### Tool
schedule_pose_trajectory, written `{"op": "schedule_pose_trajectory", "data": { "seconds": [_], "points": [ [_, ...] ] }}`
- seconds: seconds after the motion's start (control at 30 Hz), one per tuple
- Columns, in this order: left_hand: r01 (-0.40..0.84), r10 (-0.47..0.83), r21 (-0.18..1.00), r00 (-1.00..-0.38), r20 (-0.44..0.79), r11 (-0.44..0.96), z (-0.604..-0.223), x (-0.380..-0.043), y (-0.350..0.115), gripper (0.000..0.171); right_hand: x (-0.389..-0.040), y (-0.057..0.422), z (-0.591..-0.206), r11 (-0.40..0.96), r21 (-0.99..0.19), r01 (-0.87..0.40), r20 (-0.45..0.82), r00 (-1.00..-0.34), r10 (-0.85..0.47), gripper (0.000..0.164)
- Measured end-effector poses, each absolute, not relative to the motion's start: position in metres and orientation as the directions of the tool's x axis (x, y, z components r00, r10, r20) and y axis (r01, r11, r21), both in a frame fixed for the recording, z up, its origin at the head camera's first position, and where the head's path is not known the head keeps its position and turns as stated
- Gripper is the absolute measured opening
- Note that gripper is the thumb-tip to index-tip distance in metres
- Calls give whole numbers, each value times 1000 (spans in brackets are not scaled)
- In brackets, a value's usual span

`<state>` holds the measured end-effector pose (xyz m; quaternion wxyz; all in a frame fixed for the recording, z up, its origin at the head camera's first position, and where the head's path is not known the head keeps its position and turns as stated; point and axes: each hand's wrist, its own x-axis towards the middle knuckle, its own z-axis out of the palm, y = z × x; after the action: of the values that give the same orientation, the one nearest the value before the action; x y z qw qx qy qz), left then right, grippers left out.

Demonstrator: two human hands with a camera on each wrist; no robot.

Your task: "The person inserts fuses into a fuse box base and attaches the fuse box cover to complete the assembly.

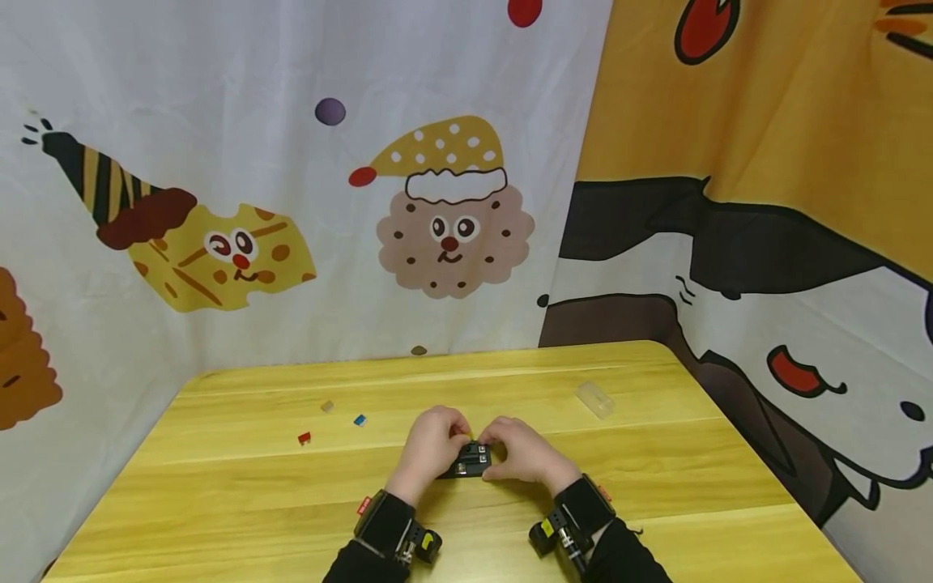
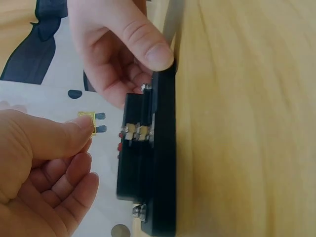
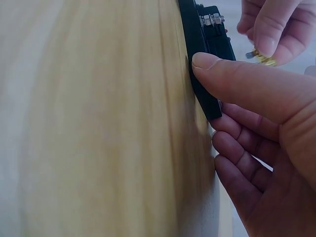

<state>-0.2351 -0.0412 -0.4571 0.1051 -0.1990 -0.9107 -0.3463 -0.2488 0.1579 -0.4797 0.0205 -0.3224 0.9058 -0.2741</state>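
A yellow blade fuse [image 2: 87, 122] is pinched between the thumb and forefinger of my left hand [image 1: 433, 441]. Its two metal prongs point toward the black fuse block [image 1: 472, 460], with a gap between them in the left wrist view. The block lies on the table and has metal terminals and screws along it. My right hand [image 1: 526, 452] grips the block's right end, thumb [image 3: 232, 79] on the near edge and fingers at the far side. In the right wrist view, part of the block is hidden behind that thumb.
To the left on the wooden table [image 1: 219, 502] lie a red fuse [image 1: 304, 438], a blue fuse [image 1: 360, 420] and a small pale piece [image 1: 327, 406]. A clear plastic cover [image 1: 596, 399] sits at the back right. A printed curtain [image 1: 277, 324] hangs behind the table.
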Motion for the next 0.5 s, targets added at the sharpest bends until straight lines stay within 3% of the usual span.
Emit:
{"op": "schedule_pose_trajectory", "data": {
  "seconds": [0.5],
  "points": [
    [421, 295, 588, -907, 302, 691, -462, -237, -35, 17, -248, 158, -481, 643, -501, -579, 155, -791, -592, 42]
  ]
}}
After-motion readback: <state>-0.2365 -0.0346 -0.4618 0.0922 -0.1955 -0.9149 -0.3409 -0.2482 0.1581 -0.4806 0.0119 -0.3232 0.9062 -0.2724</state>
